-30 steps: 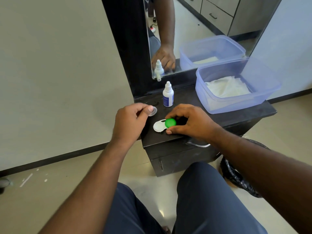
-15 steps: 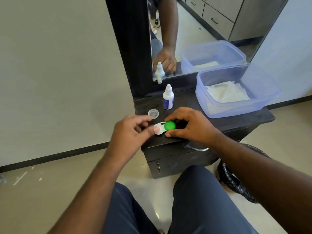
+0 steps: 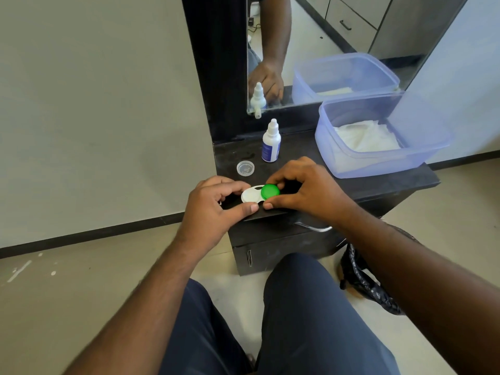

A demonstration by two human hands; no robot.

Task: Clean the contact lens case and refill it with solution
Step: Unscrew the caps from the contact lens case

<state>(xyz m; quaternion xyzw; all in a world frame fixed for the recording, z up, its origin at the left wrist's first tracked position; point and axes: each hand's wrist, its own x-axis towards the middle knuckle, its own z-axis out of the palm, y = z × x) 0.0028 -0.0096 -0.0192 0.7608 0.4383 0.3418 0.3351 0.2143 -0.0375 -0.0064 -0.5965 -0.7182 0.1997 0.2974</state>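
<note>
Sitting low before a small black cabinet, knees in dark trousers filling the near part of the view, bare forearms reaching forward over them. Gripping the contact lens case from both ends, right at the front edge of the cabinet top: left hand curling round the white end, thumb pressing at the near rim and fingers hooking over the far side; right hand pinching the green cap between thumb and fingertips. Hands sitting close together, thumb tips almost touching under the middle of the case. Cannot tell whether the white end is capped or open, or whether the case is resting on the cabinet top or lifted just off it.

Lying just beyond the left hand, apart from the case, a small clear cap, rim up. Standing upright a little farther back, a white dropper bottle with a blue label, cap on. Sitting to the right of the bottle, a clear bluish plastic tub holding crumpled white tissue. Hanging beside the cabinet on the right, near the floor, a black bag. Rising behind everything, a mirror repeating the bottle, the tub and one hand.
</note>
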